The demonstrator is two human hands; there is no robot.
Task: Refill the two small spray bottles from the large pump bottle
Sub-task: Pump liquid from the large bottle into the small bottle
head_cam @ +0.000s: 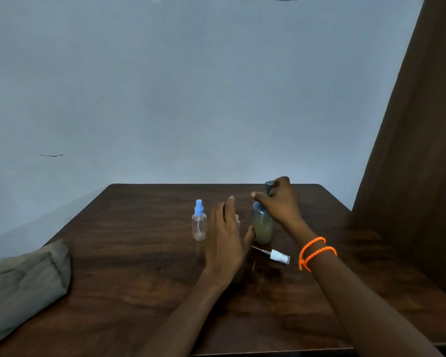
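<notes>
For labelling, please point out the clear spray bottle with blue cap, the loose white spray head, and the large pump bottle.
clear spray bottle with blue cap [199,229]: head view, body.
loose white spray head [279,256]: head view, white collar.
large pump bottle [262,226]: head view, body.

Head view, looking forward and down, near table [139,253].

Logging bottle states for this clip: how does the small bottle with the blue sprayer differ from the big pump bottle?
The small spray bottle is clear and looks empty; the pump bottle is cloudy and holds greenish liquid. The small spray bottle is shorter and slimmer than the pump bottle. No hand touches the small spray bottle, while the right hand holds the pump bottle near its top. Both stand upright on the table.
</notes>
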